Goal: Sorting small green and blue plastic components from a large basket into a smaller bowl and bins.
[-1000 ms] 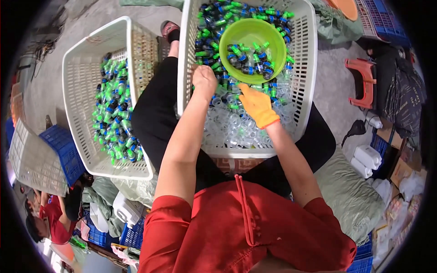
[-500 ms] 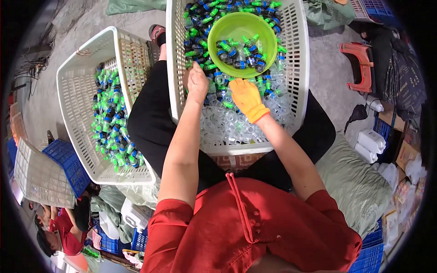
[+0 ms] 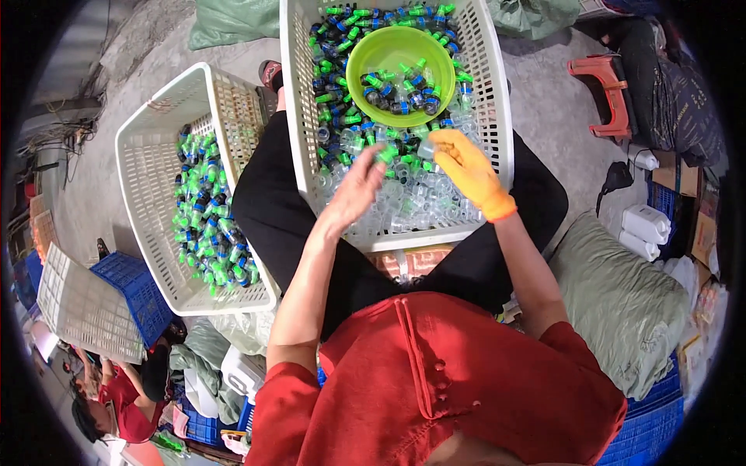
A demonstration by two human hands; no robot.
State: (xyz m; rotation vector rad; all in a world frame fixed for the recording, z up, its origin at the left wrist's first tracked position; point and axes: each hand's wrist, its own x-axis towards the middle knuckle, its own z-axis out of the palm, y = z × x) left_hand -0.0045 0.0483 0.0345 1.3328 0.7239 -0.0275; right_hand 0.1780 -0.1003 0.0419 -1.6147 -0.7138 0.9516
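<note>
Sorting, mid-pick, by judgement. Left hand (image 3: 359, 186), bare, fingers spread over clear small bottles (image 3: 404, 203) in white lap basket (image 3: 497, 116). Right hand (image 3: 466, 167), orange-gloved, pinching one bottle. Green bowl (image 3: 392, 48) just beyond; next move likely needs a short carry there.

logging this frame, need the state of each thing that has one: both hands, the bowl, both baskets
left hand: bare, fingers spread, low over the clear pieces, grip unclear
right hand: orange glove, fingers curled over the parts, hold unclear
green bowl: upright, partly filled with capped pieces
front basket: on the lap, holding loose parts
left basket: on the floor, partly filled
</note>
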